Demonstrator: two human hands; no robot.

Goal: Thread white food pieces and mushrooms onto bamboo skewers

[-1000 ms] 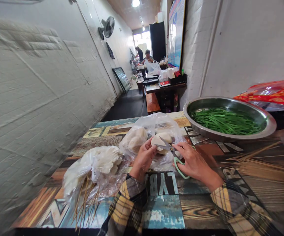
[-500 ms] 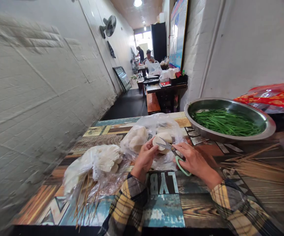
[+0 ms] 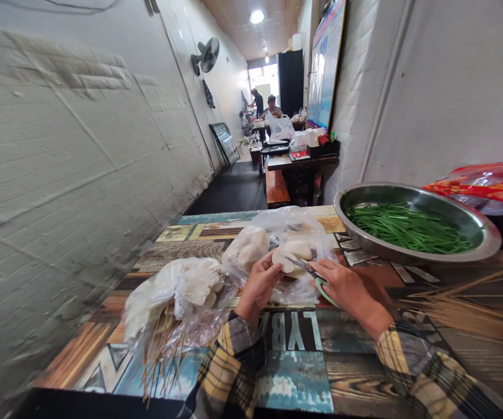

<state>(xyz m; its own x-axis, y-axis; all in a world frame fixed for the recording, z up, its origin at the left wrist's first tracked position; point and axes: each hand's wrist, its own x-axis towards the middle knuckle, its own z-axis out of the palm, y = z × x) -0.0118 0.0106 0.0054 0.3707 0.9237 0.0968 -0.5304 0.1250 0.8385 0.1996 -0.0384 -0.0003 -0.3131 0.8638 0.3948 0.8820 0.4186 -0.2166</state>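
Head view: the left hand (image 3: 257, 285) pinches a white bun (image 3: 293, 251) over the plastic bag (image 3: 277, 224) at mid-table, the right hand (image 3: 347, 288) curls through green-handled scissors (image 3: 322, 289), blades against it, mid-snip I'd judge, calling for a steady hold.

- A white bun (image 3: 292, 251), round, pale and smooth, is held at its left edge by the fingers of the left hand (image 3: 257, 285). It is raised just above a clear plastic bag (image 3: 277, 224).
- Scissors (image 3: 307, 268) with steel blades and a pale green handle are gripped in the right hand (image 3: 347, 288). The blades are pointed left and laid against the bun's near side. How far they are parted cannot be told.
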